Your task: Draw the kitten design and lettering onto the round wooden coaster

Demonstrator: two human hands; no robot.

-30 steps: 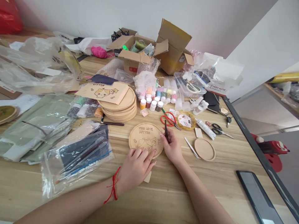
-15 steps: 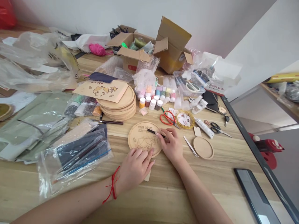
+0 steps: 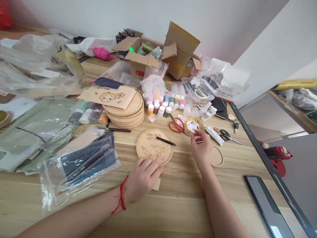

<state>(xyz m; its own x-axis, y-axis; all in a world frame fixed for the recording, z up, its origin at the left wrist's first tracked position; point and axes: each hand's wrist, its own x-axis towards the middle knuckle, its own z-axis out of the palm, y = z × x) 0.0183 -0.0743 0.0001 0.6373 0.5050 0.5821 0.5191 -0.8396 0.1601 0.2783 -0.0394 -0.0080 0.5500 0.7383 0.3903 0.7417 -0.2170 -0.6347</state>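
Right hand [image 3: 201,147] lifted off wooden disc [image 3: 155,155], fingers [image 3: 198,133] open and empty, black tool [image 3: 165,141] lying there, left hand [image 3: 143,178] on rim

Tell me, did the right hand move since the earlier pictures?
Yes. The right hand moved rightward, off the round wooden plaque, and now sits closer to the coil of gold wire.

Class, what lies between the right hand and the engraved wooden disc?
The head view shows bare wooden tabletop, but a slim black tool on the disc pokes its tip past the rim.
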